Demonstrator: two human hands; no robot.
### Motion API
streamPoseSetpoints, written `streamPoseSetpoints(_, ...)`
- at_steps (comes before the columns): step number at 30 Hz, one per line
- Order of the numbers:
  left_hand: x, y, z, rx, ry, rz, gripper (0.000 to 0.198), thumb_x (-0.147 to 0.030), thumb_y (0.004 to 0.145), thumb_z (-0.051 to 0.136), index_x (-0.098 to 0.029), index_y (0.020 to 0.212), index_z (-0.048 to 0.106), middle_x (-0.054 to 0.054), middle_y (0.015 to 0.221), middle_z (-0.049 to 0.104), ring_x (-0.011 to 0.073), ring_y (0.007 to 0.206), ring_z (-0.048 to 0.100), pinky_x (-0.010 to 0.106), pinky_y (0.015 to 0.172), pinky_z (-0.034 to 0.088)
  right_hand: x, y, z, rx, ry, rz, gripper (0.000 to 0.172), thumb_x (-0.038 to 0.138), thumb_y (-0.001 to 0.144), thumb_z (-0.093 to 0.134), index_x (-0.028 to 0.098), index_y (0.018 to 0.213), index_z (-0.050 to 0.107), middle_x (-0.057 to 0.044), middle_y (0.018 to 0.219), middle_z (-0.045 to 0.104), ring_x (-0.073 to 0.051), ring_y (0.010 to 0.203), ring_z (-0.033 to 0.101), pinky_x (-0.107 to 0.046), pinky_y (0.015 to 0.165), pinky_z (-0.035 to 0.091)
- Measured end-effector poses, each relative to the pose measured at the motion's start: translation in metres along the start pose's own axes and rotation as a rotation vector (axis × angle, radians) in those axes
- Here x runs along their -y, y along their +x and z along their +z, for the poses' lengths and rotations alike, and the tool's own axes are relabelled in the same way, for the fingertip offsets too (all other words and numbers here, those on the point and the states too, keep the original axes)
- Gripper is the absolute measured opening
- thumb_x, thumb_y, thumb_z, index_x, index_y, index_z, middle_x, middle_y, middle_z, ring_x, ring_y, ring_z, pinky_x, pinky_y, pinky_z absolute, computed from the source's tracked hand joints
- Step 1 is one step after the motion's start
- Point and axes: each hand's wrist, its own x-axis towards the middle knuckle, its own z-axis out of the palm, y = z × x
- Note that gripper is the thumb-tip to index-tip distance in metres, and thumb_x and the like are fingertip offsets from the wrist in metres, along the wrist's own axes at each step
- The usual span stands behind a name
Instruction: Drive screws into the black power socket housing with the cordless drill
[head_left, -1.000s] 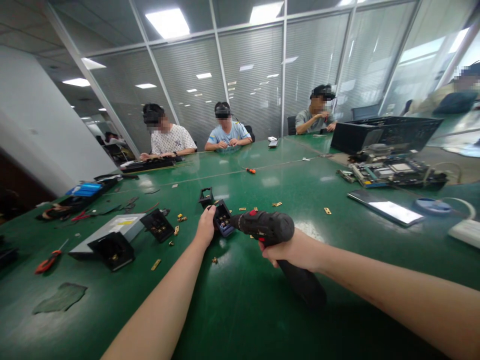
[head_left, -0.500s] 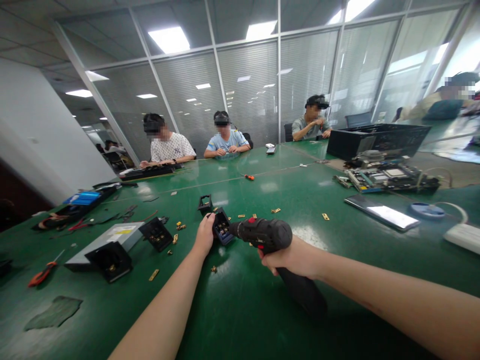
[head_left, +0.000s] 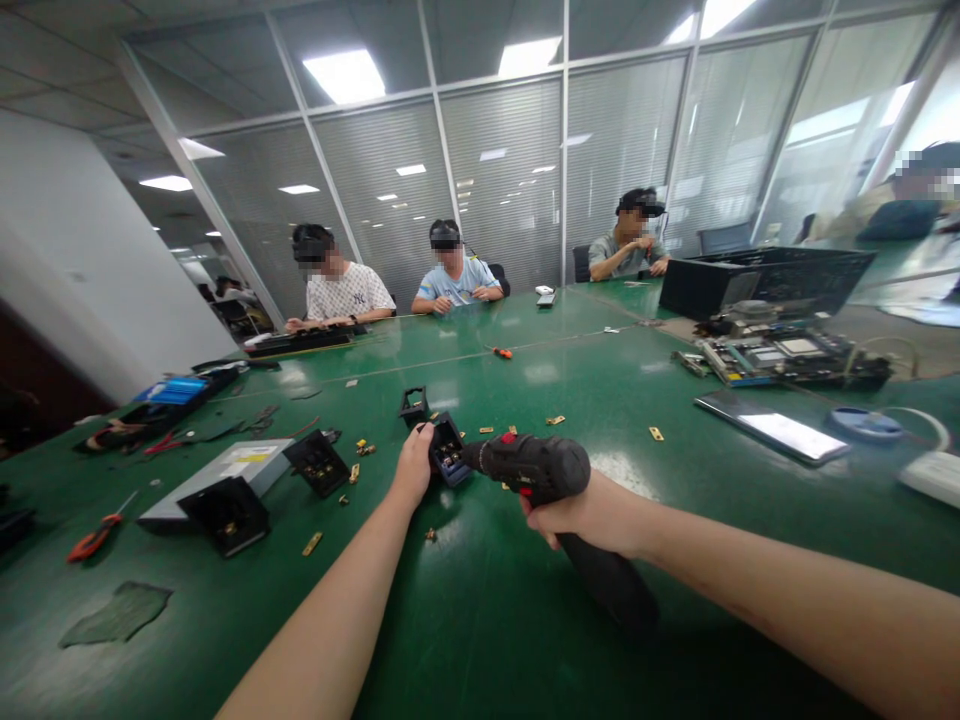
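Note:
My left hand grips a small black socket housing with brass contacts inside, holding it tilted on the green table. My right hand is closed round the handle of a black cordless screwdriver with a red switch. The tool's nose points left into the open face of the housing. Small brass pieces lie scattered on the table around both hands.
Another black housing stands just behind. To the left lie two more black housings, a grey metal box and a red-handled screwdriver. A circuit board, a phone and a black case sit right. Three people work at the far side.
Hands and tool keep the same hold. The view has shifted slightly; nothing on the table has visibly moved.

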Motion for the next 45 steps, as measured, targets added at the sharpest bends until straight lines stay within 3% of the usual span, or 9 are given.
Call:
streamPoseSetpoints(12,0.0,0.0,0.001,0.0,0.015,-0.01,0.05,-0.066,0.081,0.052,-0.02,0.099,0.06,0.001,0.079,0.063,0.0177,0.066,0.061,0.027,0.054,0.05,0.005,-0.003,0.002,-0.021,-0.018,0.032,0.015,0.011,0.057,0.058,0.019,0.069,0.055,0.004,0.061,0.056,-0.012,0.05,0.053,-0.026,0.05,0.042)
streamPoseSetpoints(32,-0.004,-0.002,0.005,-0.013,-0.014,-0.016,0.048,-0.062,0.081,0.053,-0.02,0.101,0.061,0.002,0.083,0.065,0.0191,0.071,0.063,0.03,0.058,0.053,0.016,-0.007,0.004,-0.024,-0.07,0.052,0.013,0.01,0.059,0.059,0.017,0.067,0.053,0.004,0.057,0.055,-0.011,0.05,0.053,-0.025,0.051,0.042)
streamPoseSetpoints(39,0.002,0.001,0.003,-0.031,0.014,0.01,0.049,-0.065,0.081,0.052,-0.019,0.095,0.061,0.003,0.08,0.065,0.0194,0.071,0.063,0.031,0.067,0.053,0.01,-0.006,0.001,-0.007,-0.042,0.011,0.015,0.008,0.06,0.058,0.017,0.07,0.054,0.005,0.058,0.055,-0.01,0.05,0.052,-0.024,0.05,0.042)
streamPoseSetpoints(45,-0.001,0.0,0.004,-0.012,0.0,0.005,0.048,-0.064,0.082,0.052,-0.02,0.098,0.062,0.002,0.08,0.065,0.0192,0.07,0.063,0.031,0.064,0.052,0.009,-0.005,0.0,0.012,-0.05,0.009,0.02,0.009,0.062,0.059,0.017,0.081,0.057,0.004,0.065,0.057,-0.01,0.049,0.053,-0.025,0.049,0.043)
